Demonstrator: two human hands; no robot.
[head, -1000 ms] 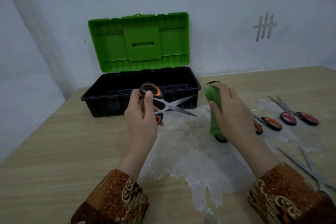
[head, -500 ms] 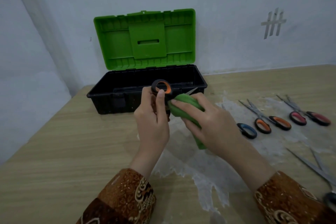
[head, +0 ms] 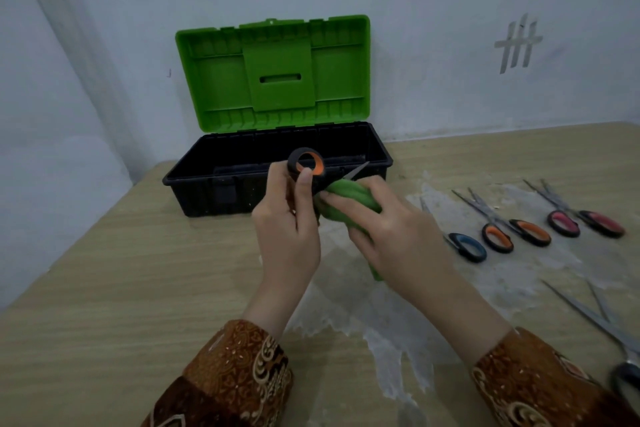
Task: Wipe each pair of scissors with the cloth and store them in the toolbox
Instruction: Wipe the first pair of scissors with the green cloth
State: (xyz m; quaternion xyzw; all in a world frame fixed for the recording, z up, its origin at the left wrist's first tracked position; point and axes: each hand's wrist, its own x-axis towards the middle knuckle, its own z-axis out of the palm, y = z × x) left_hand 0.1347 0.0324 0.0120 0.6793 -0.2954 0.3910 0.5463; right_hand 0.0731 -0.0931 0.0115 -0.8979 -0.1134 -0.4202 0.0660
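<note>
Two hands at work: left hand (head: 289,236) pinched the black-and-orange handle of the held scissors (head: 308,166), fingers closed on the lower loop; right hand (head: 391,236) was wrapped shut around the green cloth (head: 349,196).
Held scissors, position: raised just in front of the near wall of the toolbox (head: 214,184), not touching it; the blade tip (head: 358,170) projected from the far end of the cloth, the rest of the blades hidden inside the fold.
Toolbox: black tray, green lid (head: 277,73) standing open against the wall, at the far left of the surface (head: 121,288). Contents could not be read.
Scissors waiting: blue-handled pair (head: 465,246), orange-handled pair (head: 512,232) and red-handled pair (head: 585,222) lay in a row on the right; a further pair (head: 606,326) lay near right, partly out of frame.
Handling, scissors (judged): light, rigid, sharp-edged; best held by the plastic loops, blades kept pointing away from the palm.
Handling, cloth (judged): soft and pliable; it conforms to the blades but offers little protection against the edge.
Step in hand (judged): wiping the blades; stowing not yet done.
</note>
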